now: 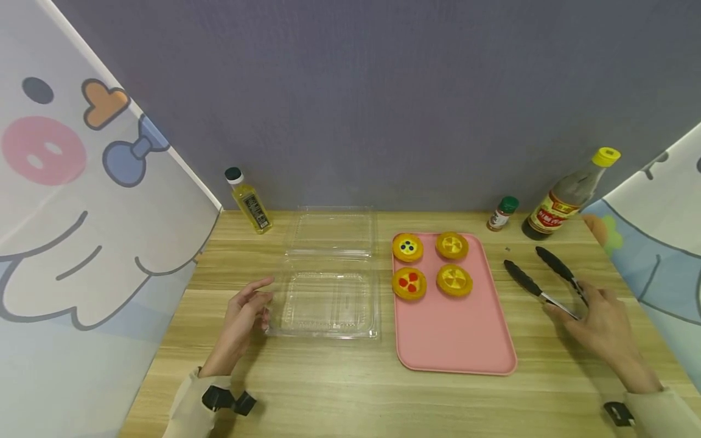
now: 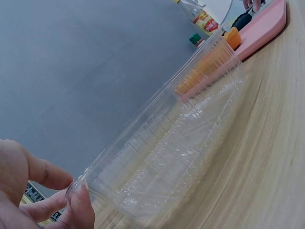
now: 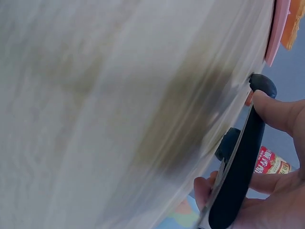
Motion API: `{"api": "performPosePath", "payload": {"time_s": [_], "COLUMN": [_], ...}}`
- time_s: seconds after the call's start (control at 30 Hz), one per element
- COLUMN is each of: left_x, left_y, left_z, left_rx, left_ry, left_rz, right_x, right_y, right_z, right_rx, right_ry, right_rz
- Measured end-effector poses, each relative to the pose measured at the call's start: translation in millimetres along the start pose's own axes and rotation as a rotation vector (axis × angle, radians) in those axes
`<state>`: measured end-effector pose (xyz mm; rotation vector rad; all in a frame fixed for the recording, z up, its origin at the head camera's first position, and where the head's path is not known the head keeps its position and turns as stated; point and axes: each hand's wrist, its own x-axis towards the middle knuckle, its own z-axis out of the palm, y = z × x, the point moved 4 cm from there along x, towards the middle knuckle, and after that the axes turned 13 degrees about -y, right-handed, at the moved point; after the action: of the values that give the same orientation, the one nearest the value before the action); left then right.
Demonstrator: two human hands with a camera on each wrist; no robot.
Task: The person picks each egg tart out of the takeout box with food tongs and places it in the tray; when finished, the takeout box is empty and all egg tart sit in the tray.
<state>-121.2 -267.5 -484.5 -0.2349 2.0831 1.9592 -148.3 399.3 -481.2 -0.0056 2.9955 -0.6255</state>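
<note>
My left hand [image 1: 243, 319] is at the left edge of a clear plastic clamshell box [image 1: 325, 304], whose lid [image 1: 331, 234] lies folded back toward the wall. In the left wrist view, thumb and fingers [image 2: 80, 207] pinch the box's rim. On the right, my right hand [image 1: 605, 322] holds a pair of black and silver tongs [image 1: 555, 304], their black tips spread apart and pointing toward the wall. The right wrist view shows the thumb and fingers around a black part of the tongs [image 3: 243, 167]. Between the hands, a pink tray [image 1: 451, 334] bears several egg tarts [image 1: 454, 280] at its far end.
Near the back wall, an oil bottle [image 1: 251, 204] stands at left. A green-capped spice jar [image 1: 502, 214] and a yellow-capped sauce bottle [image 1: 566, 198] stand at back right, beyond the tongs. Printed panels [image 1: 71, 243] flank the wooden table [image 1: 328, 389].
</note>
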Motion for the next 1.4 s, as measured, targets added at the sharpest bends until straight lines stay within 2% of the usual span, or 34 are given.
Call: {"api": "performPosePath", "payload": {"time_s": [0.47, 0.93, 1.17, 1.27, 1.4], "left_x": [-1.4, -1.3, 0.2, 1.0, 2.1], "left_y": [0.3, -0.5, 2.3, 4.2, 8.2], "left_z": [-2.7, -2.9, -3.0, -3.9, -6.5], "left_rx": [0.012, 0.008, 0.039, 0.084, 0.18], "left_ry": [0.004, 0.015, -0.006, -0.02, 0.027], "left_rz": [0.012, 0.005, -0.022, -0.031, -0.01], "right_x": [-0.6, 1.2, 1.5, 2.4, 4.0], "right_y": [2.9, -0.6, -16.0, -28.6, -49.7], "right_z": [7.7, 5.5, 2.6, 1.1, 1.3], "right_rx": [-0.001, -0.021, -0.015, -0.011, -0.023], "right_ry": [-0.063, -0.073, -0.03, -0.006, 0.046], "right_rz": [0.042, 0.0, -0.061, -0.1, -0.171]}}
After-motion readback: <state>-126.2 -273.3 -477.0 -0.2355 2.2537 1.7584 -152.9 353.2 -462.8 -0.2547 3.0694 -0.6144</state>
